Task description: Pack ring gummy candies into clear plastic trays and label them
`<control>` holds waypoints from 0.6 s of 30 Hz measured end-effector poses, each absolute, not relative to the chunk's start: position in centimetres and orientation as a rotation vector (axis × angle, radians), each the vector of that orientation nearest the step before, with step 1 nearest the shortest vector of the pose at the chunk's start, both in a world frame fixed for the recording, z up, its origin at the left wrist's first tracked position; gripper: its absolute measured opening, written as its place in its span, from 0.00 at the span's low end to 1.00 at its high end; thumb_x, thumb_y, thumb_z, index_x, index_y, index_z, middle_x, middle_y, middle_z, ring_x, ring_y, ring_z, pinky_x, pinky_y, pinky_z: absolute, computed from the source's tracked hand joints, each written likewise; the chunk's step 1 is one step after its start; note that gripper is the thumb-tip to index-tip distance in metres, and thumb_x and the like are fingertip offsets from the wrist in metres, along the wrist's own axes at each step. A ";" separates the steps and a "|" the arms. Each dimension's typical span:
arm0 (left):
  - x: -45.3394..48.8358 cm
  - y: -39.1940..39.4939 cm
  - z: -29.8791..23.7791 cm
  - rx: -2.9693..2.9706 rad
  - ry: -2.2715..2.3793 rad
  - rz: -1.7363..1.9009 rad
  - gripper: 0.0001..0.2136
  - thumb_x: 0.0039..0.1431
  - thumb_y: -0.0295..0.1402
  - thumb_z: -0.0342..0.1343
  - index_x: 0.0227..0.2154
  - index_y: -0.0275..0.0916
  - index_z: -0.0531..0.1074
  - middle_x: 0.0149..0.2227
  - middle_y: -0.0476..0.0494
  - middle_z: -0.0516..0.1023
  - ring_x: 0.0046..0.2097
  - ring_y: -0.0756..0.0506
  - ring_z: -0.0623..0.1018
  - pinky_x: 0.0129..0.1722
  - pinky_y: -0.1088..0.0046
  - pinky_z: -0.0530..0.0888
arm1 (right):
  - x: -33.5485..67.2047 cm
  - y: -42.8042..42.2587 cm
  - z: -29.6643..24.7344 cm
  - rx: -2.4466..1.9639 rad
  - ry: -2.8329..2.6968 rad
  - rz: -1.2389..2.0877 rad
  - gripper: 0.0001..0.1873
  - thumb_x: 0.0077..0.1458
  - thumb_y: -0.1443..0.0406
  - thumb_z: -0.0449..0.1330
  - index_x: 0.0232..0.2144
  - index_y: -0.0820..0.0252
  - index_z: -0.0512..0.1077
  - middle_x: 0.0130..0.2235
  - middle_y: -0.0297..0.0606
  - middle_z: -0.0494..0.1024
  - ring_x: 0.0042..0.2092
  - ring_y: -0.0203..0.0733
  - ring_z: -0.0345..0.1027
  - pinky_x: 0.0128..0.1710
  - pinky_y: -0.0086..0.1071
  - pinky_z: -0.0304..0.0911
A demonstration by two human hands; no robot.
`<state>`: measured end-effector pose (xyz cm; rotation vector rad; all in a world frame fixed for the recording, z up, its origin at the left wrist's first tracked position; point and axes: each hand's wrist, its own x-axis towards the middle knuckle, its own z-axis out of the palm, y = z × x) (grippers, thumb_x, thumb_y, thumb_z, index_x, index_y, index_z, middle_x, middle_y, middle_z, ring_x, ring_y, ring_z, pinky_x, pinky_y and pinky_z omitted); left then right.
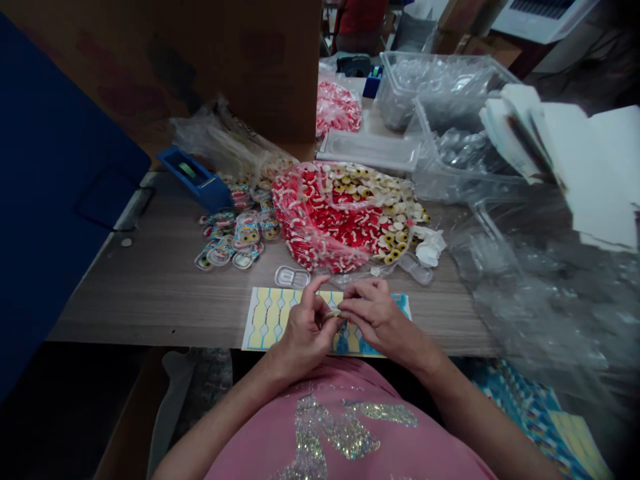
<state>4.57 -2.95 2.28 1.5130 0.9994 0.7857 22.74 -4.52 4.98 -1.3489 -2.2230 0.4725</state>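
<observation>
My left hand (pixel 313 323) and my right hand (pixel 373 310) meet just above the table's front edge. Both are closed in a pinch around a small pale, yellowish piece (pixel 332 315), mostly covered by my fingers, so its kind cannot be made out. The left index finger sticks up. Beneath them lies a sticker sheet (pixel 260 327) with yellow shapes and blue edges. Just beyond the hands is a clear plastic blister case (pixel 292 277). Farther back an open plastic bag (pixel 325 223) holds many red-and-white pieces and yellow eye-like discs.
Filled small packs (pixel 235 243) lie in a pile beside a blue tape dispenser (pixel 195 179). Clear bins (pixel 435 170) of plastic cases stand at the back right, with white cards (pixel 575 160) nearby. A large cardboard box (pixel 225 60) blocks the back left. Crumpled white paper (pixel 429 247) sits beside the bag.
</observation>
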 end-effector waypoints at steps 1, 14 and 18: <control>4.4 -3.0 2.2 1.567 0.987 0.782 0.30 0.57 0.28 0.56 0.62 0.43 0.53 0.26 0.55 0.66 0.28 0.52 0.68 0.30 0.76 0.66 | 22.9 -4.4 5.2 -1.340 -2.241 0.557 0.10 0.62 0.70 0.54 0.33 0.58 0.75 0.37 0.38 0.73 0.42 0.42 0.67 0.46 0.43 0.56; 4.0 -3.1 2.1 1.601 1.011 0.872 0.27 0.58 0.29 0.56 0.59 0.43 0.57 0.27 0.55 0.67 0.28 0.52 0.70 0.30 0.77 0.68 | 23.5 -2.6 3.3 -1.116 -1.991 1.257 0.04 0.52 0.70 0.61 0.28 0.56 0.74 0.32 0.31 0.74 0.39 0.39 0.67 0.41 0.34 0.64; 4.6 -2.3 2.4 1.464 1.061 0.928 0.24 0.56 0.32 0.59 0.57 0.42 0.63 0.27 0.54 0.68 0.27 0.53 0.70 0.28 0.78 0.69 | 22.6 -2.6 2.3 -1.153 -1.387 1.554 0.04 0.46 0.65 0.65 0.28 0.57 0.74 0.26 0.28 0.70 0.29 0.33 0.63 0.29 0.28 0.60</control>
